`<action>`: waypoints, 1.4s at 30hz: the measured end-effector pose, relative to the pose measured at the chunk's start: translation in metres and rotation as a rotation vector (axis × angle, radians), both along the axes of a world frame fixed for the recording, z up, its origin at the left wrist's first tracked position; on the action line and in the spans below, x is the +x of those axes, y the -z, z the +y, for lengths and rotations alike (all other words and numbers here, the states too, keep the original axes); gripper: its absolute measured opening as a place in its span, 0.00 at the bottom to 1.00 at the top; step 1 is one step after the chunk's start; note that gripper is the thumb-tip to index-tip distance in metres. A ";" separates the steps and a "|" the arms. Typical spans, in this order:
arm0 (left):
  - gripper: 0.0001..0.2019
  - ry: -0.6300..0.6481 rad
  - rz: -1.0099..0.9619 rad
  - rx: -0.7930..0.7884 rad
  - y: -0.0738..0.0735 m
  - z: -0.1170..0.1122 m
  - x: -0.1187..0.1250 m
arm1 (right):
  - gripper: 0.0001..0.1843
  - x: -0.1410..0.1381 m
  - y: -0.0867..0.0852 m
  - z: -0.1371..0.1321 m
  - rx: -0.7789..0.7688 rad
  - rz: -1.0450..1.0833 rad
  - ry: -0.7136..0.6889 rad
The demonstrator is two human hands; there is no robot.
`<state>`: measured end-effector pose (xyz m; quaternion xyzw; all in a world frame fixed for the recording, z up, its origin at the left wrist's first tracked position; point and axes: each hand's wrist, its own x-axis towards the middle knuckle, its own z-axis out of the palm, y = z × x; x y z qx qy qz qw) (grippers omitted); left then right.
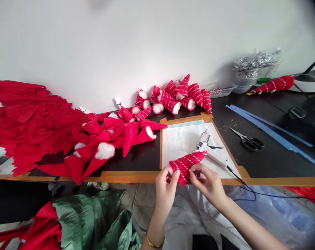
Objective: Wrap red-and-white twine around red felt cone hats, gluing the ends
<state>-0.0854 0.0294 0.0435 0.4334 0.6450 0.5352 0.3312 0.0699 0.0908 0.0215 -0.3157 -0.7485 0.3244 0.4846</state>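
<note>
A red felt cone (187, 163) wound with white cord is held at the table's front edge, its tip pointing up and right. My left hand (166, 186) pinches its wide, stuffed end. My right hand (207, 182) grips the cone's lower side, fingers closed on it. A white glue gun (210, 149) lies just behind the cone on a white sheet (180, 140) taped to the black table (272, 159).
Plain red stuffed cones (113, 139) and loose red felt (24, 118) fill the left. Finished striped cones (178, 95) lie by the wall. Scissors (248, 141), blue strips (272, 132) and a bag of silver bits (253, 66) are on the right. Green fabric (95, 218) sits below.
</note>
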 end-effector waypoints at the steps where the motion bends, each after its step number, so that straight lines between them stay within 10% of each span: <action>1: 0.19 0.000 0.128 0.060 -0.002 0.000 0.000 | 0.02 0.001 -0.002 0.000 -0.144 0.065 -0.004; 4: 0.16 -0.014 0.471 0.243 -0.001 -0.004 0.001 | 0.06 0.002 -0.006 0.003 -0.398 0.194 -0.075; 9: 0.11 0.013 0.758 0.405 0.011 -0.010 0.000 | 0.10 0.001 -0.009 0.007 -0.288 0.049 -0.129; 27: 0.10 0.065 0.804 0.275 0.034 -0.020 -0.009 | 0.02 0.000 -0.010 0.035 -0.003 -0.298 0.143; 38: 0.12 0.090 0.870 0.321 0.033 -0.022 -0.011 | 0.06 -0.002 -0.031 0.047 0.222 -0.414 -0.135; 42: 0.12 0.136 0.901 0.306 0.034 -0.021 -0.011 | 0.06 -0.011 -0.032 0.047 0.267 -0.582 -0.036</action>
